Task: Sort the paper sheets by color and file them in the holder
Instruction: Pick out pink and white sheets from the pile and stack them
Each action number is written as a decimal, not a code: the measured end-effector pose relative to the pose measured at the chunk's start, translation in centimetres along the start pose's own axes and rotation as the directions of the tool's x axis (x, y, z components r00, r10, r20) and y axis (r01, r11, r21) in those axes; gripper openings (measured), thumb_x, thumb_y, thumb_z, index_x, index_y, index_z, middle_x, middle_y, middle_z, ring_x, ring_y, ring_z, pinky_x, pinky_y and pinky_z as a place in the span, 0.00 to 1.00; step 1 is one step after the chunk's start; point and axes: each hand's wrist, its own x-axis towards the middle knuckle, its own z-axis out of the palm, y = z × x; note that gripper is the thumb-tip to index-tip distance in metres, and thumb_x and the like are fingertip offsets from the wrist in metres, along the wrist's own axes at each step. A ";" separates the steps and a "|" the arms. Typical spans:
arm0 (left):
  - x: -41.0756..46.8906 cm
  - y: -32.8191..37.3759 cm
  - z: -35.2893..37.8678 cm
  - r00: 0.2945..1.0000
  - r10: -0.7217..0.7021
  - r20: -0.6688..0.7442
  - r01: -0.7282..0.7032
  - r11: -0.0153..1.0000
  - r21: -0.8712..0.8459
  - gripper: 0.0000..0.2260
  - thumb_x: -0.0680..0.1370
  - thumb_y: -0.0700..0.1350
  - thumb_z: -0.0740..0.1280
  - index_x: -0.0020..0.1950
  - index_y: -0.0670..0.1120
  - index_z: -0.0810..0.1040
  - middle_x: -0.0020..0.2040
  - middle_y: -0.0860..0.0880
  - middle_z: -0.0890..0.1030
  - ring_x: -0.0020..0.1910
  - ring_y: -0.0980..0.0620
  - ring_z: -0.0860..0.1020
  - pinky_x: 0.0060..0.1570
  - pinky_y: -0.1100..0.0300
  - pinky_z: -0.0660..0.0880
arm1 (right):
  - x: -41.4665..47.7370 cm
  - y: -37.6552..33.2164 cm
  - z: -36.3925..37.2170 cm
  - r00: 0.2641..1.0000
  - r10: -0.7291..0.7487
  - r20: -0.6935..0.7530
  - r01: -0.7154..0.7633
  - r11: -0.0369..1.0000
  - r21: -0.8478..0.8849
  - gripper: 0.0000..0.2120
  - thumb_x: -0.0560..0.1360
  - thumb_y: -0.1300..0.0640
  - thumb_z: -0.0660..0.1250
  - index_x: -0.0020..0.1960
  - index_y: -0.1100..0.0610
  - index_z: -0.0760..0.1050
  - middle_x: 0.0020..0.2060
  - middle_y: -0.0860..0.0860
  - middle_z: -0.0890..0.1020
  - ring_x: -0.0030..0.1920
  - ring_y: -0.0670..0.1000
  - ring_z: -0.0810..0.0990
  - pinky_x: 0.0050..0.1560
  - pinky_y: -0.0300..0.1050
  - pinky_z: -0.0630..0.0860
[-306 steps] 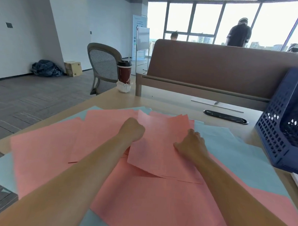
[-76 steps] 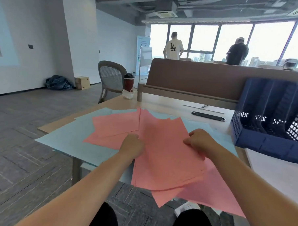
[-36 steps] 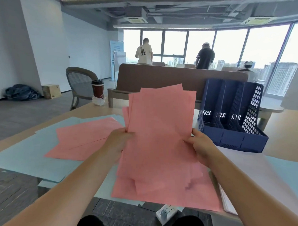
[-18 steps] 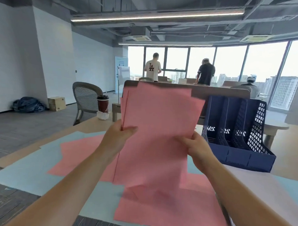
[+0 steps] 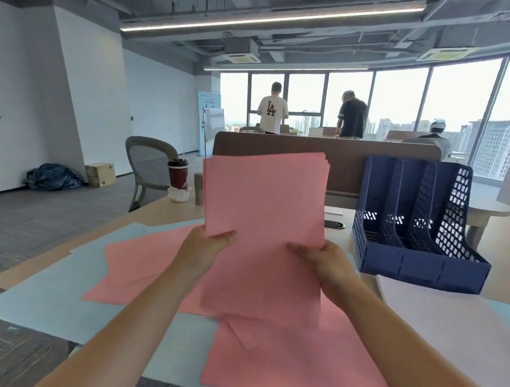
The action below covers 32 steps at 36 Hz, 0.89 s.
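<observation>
A stack of pink sheets (image 5: 265, 205) stands upright above the table, its edges nearly squared. My left hand (image 5: 207, 249) grips its left edge and my right hand (image 5: 323, 263) grips its right edge, thumbs on the near face. More pink sheets (image 5: 145, 261) lie flat on the table, on top of pale blue sheets (image 5: 48, 289). White sheets (image 5: 446, 324) lie at the right. The dark blue mesh file holder (image 5: 416, 226) with three slots stands at the right, behind the white sheets; no paper shows in it.
A dark red paper cup (image 5: 178, 174) stands at the table's far left corner, a grey chair (image 5: 148, 165) behind it. A brown partition (image 5: 366, 157) runs along the table's far side. Three people stand or sit by the far windows.
The pink stack has gone from a loose fan gathered on the table to an upright, squared bundle. The view has tilted up and the holder now shows in full.
</observation>
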 end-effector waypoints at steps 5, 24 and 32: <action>0.7 0.9 -0.1 0.998 0.036 -0.042 -0.038 0.998 -0.048 0.17 0.69 0.48 0.74 0.56 0.46 0.83 0.51 0.47 0.86 0.53 0.46 0.84 0.61 0.44 0.76 | 0.5 -0.8 0.0 0.998 -0.058 0.003 0.058 0.998 0.017 0.09 0.70 0.59 0.78 0.49 0.58 0.84 0.43 0.51 0.87 0.42 0.50 0.86 0.46 0.45 0.81; -1.2 -2.2 0.1 0.981 -0.194 -0.012 0.194 0.981 0.013 0.18 0.68 0.51 0.76 0.54 0.46 0.84 0.50 0.49 0.86 0.55 0.49 0.83 0.64 0.47 0.74 | 0.4 2.0 0.6 0.998 0.050 0.034 -0.048 0.997 -0.054 0.10 0.73 0.57 0.75 0.53 0.58 0.83 0.47 0.52 0.87 0.50 0.54 0.86 0.54 0.51 0.81; -1.9 -2.8 -0.2 0.972 -0.104 -0.212 0.155 0.958 0.240 0.05 0.78 0.46 0.68 0.54 0.54 0.78 0.43 0.58 0.80 0.43 0.58 0.78 0.41 0.63 0.73 | 0.0 1.8 2.5 0.996 0.080 0.025 -0.075 0.983 -0.169 0.12 0.74 0.52 0.74 0.55 0.55 0.82 0.46 0.48 0.87 0.49 0.51 0.86 0.58 0.54 0.80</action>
